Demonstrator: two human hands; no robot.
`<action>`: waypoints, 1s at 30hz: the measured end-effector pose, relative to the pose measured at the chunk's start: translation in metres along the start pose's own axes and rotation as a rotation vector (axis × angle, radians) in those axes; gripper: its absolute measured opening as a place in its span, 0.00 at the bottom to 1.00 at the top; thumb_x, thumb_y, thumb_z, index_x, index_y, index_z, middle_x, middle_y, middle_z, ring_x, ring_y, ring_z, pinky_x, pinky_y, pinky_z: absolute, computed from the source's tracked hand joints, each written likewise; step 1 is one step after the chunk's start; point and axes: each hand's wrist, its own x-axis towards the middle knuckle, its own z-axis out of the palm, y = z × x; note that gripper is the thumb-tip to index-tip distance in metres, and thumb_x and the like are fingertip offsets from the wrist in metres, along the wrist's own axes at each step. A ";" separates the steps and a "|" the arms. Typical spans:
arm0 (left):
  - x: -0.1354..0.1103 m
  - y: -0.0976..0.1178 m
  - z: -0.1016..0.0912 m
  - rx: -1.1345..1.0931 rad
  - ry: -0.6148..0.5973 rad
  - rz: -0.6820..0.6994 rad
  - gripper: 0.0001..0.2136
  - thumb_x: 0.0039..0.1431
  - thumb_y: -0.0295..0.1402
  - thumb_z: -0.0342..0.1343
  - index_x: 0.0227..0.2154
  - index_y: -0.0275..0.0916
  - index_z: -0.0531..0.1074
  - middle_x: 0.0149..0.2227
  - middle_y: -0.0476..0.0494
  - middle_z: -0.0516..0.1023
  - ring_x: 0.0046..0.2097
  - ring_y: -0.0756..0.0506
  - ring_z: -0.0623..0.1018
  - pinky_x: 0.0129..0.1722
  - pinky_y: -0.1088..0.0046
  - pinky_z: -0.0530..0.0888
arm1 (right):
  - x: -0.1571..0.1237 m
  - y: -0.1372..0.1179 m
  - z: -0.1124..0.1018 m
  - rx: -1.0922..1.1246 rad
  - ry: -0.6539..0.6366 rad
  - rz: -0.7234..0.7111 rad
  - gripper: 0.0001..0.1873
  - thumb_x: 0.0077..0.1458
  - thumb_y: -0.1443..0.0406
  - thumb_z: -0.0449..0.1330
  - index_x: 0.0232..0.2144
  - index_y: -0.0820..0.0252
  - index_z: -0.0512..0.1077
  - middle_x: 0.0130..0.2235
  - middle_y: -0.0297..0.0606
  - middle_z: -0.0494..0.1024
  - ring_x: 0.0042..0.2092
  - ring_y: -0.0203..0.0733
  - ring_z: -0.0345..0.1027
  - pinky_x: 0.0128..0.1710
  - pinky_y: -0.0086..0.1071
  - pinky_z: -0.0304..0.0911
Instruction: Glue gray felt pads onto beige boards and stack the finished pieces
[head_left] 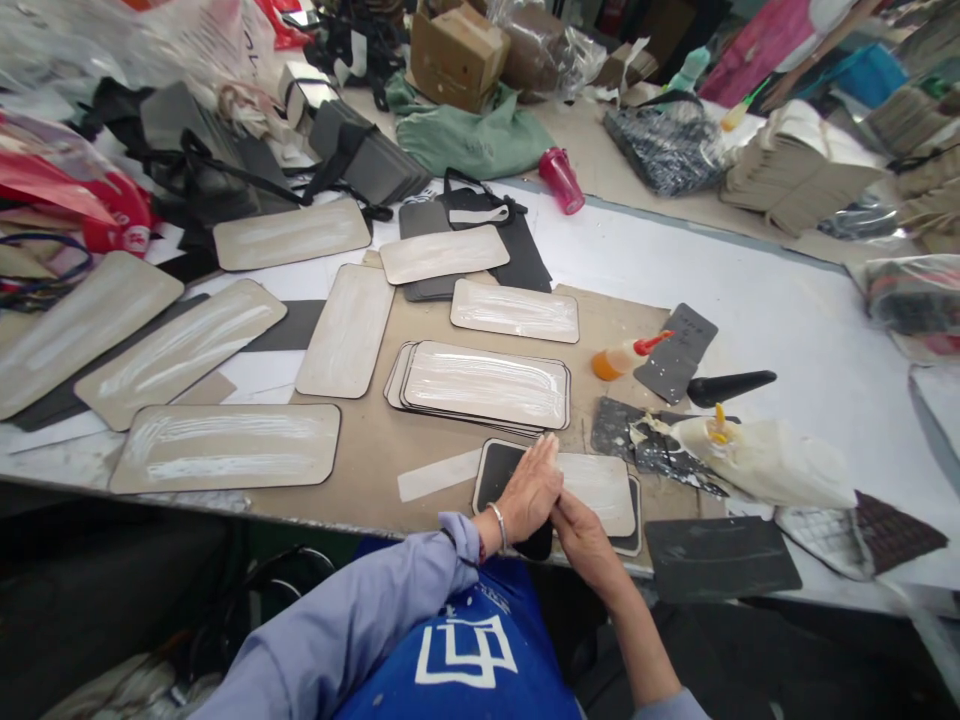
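Note:
My left hand, a bracelet at its wrist, has its fingers stretched out together over the left end of a beige panel. Touching it is my right hand, its fingers closed together and partly hidden behind the left. What lies between the hands, if anything, cannot be made out. Under them is a dark panel with a pale rim, partly covered by the beige one. Just beyond sits a stack of beige panels, the top one streaked with white paste. A pale strip lies to the left.
Several streaked panels spread over the left side. To the right are an orange-filled bottle, a black-handled tool, a paste-filled bag and a dark panel. A pink cup and a cardboard box are farther back.

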 end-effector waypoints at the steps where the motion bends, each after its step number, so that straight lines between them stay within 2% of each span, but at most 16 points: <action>1: 0.007 -0.001 -0.005 -0.040 0.018 -0.037 0.30 0.61 0.45 0.27 0.60 0.28 0.48 0.64 0.34 0.46 0.64 0.45 0.45 0.63 0.60 0.45 | -0.001 0.000 0.000 0.003 -0.003 -0.001 0.20 0.57 0.58 0.49 0.49 0.57 0.68 0.50 0.40 0.72 0.54 0.46 0.61 0.56 0.43 0.53; 4: 0.012 -0.004 -0.022 -0.169 0.137 -0.116 0.30 0.61 0.45 0.27 0.59 0.28 0.51 0.63 0.36 0.50 0.64 0.47 0.49 0.63 0.64 0.46 | -0.005 -0.003 -0.001 0.022 0.014 0.014 0.20 0.56 0.57 0.50 0.49 0.57 0.69 0.50 0.40 0.72 0.54 0.46 0.61 0.56 0.43 0.54; 6: 0.002 -0.004 -0.032 -0.226 0.210 -0.147 0.31 0.61 0.45 0.28 0.59 0.27 0.51 0.62 0.36 0.52 0.63 0.47 0.50 0.63 0.66 0.47 | -0.006 -0.005 -0.002 0.033 0.029 0.033 0.21 0.56 0.56 0.51 0.49 0.57 0.69 0.50 0.40 0.72 0.54 0.46 0.61 0.56 0.43 0.54; 9: -0.023 -0.004 -0.035 -0.237 0.213 -0.210 0.28 0.61 0.46 0.34 0.58 0.32 0.53 0.61 0.39 0.55 0.63 0.47 0.53 0.63 0.64 0.48 | -0.006 -0.006 -0.003 0.046 0.048 0.052 0.22 0.55 0.54 0.51 0.49 0.57 0.69 0.50 0.41 0.72 0.53 0.46 0.62 0.56 0.44 0.53; 12: -0.041 -0.004 -0.025 -0.231 0.173 -0.290 0.26 0.59 0.45 0.40 0.57 0.36 0.57 0.60 0.39 0.59 0.61 0.45 0.58 0.62 0.62 0.53 | -0.006 -0.004 -0.002 0.053 0.058 0.053 0.22 0.55 0.54 0.51 0.49 0.58 0.68 0.50 0.42 0.71 0.54 0.46 0.62 0.57 0.45 0.53; 16: -0.042 -0.005 -0.008 -0.252 0.168 -0.338 0.25 0.57 0.44 0.45 0.54 0.34 0.61 0.56 0.36 0.65 0.58 0.43 0.64 0.60 0.61 0.58 | -0.005 0.001 0.001 0.072 0.043 0.051 0.22 0.56 0.55 0.51 0.50 0.57 0.68 0.51 0.41 0.70 0.54 0.45 0.61 0.57 0.45 0.51; 21: -0.031 -0.008 0.006 -0.313 0.235 -0.280 0.19 0.59 0.39 0.42 0.48 0.36 0.66 0.50 0.38 0.72 0.52 0.46 0.70 0.56 0.64 0.63 | -0.004 0.005 0.006 0.090 0.049 0.066 0.24 0.55 0.54 0.51 0.50 0.59 0.67 0.52 0.42 0.69 0.55 0.45 0.60 0.58 0.45 0.49; 25: -0.029 -0.011 0.012 -0.276 0.315 -0.333 0.16 0.59 0.35 0.39 0.43 0.36 0.69 0.45 0.40 0.74 0.48 0.46 0.72 0.53 0.66 0.66 | -0.004 0.006 0.008 0.097 0.049 0.061 0.24 0.54 0.53 0.51 0.49 0.58 0.69 0.51 0.42 0.70 0.54 0.46 0.61 0.57 0.46 0.51; 30: -0.028 -0.009 0.015 -0.267 0.329 -0.336 0.16 0.60 0.38 0.40 0.42 0.38 0.68 0.44 0.41 0.74 0.47 0.46 0.72 0.51 0.68 0.66 | -0.005 0.003 0.008 0.083 0.070 0.073 0.24 0.54 0.52 0.52 0.49 0.57 0.69 0.51 0.42 0.71 0.54 0.47 0.61 0.57 0.47 0.51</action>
